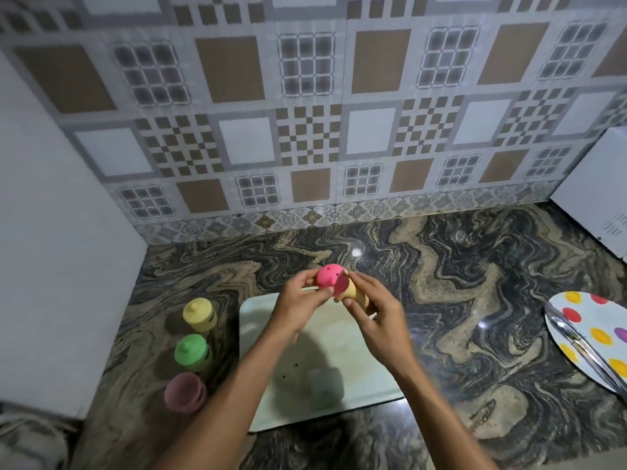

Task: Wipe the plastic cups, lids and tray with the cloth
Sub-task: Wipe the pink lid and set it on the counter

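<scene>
My left hand [298,300] pinches a pink plastic lid [330,278] above the pale green tray [258,320]. My right hand [376,312] holds a yellowish cloth [353,291] pressed against the lid's right side. On the counter left of the tray stand three cups in a row: a yellow cup with lid [199,314], a green cup with lid [191,352] and an open pink cup [185,391]. The tray lies flat on the counter under my forearms, with a few dark specks on it.
A round plate with coloured dots [583,337] lies at the right with shiny metal tongs [583,351] across it. A white appliance [593,195] stands at the far right, a white panel [61,232] on the left. The tiled wall closes the marbled counter [458,283] at the back.
</scene>
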